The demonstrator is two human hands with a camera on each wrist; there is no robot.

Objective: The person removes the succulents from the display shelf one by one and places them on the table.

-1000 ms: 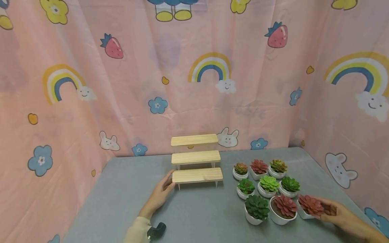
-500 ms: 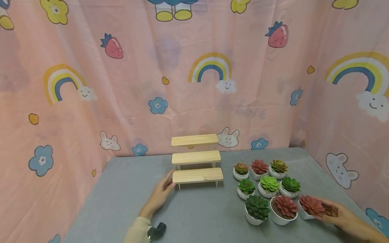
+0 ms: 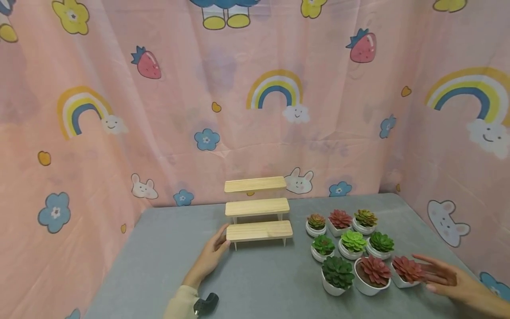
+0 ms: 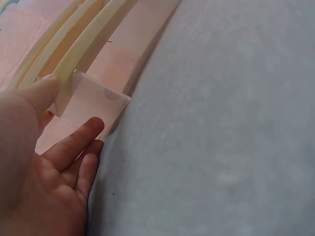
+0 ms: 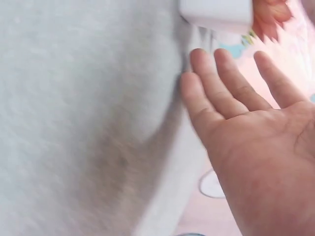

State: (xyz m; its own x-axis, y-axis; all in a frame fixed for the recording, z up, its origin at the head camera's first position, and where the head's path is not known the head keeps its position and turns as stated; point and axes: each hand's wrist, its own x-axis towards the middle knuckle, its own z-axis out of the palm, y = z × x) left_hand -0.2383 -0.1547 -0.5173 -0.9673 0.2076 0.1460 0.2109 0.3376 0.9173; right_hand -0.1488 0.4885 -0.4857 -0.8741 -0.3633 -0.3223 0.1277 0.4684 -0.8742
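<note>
A three-tier display stand (image 3: 259,230) has pale wooden planks on clear supports. My left hand (image 3: 211,254) pinches the left end of its lowest plank. In the left wrist view the thumb (image 4: 42,93) lies on the plank's edge, and other fingers are beside the clear support (image 4: 83,105). At the right, a red succulent (image 3: 407,269) sits in a white square pot (image 3: 402,282). My right hand (image 3: 458,281) is just right of it, fingers spread and straight. The right wrist view has the fingertips apart from the white pot (image 5: 216,12), holding nothing.
Several potted succulents stand in rows left of the right hand, among them a dark green one (image 3: 337,272), a red one in a round pot (image 3: 372,271) and a bright green one (image 3: 352,241). A pink patterned curtain (image 3: 255,146) surrounds the grey table (image 3: 179,239).
My right hand has loosened its fingers from the red succulent's square pot and drawn slightly to the right. The left hand and the stand have stayed in place.
</note>
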